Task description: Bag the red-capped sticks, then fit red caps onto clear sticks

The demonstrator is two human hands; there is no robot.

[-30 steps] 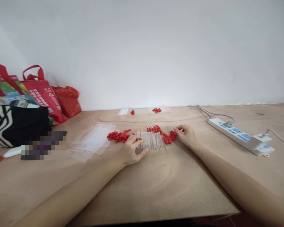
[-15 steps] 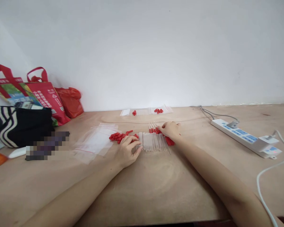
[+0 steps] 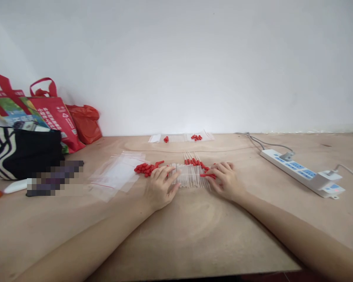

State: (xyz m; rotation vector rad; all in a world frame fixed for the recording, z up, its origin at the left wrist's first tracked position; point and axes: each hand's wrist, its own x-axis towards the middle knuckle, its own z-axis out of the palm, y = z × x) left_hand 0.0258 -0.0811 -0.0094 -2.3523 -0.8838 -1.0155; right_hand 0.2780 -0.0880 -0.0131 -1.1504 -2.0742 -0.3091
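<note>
A row of thin clear tubes [image 3: 191, 177] lies side by side on the table between my hands. My left hand [image 3: 161, 188] rests at the row's left end, its fingers apart and nothing visibly gripped. At the right end, my right hand [image 3: 226, 181] pinches a small red bulb-shaped piece [image 3: 206, 175] between thumb and fingers, over the tubes. Behind the row, several thin tubes with red ends [image 3: 194, 161] fan out away from me. A heap of loose red bulb-shaped pieces [image 3: 144, 169] sits just left of my left hand, which partly hides it.
Clear zip bags [image 3: 117, 172] lie to the left. Near the wall a flat clear bag [image 3: 176, 138] has red pieces on it. A white power strip [image 3: 300, 170] with cables stands at right. Shopping bags [image 3: 57, 121] and a black striped bag [image 3: 32, 152] occupy the far left.
My right hand has come back toward me from the red-ended tubes to the right end of the row, now with a red piece in its fingers. My left hand stays nearly in place.
</note>
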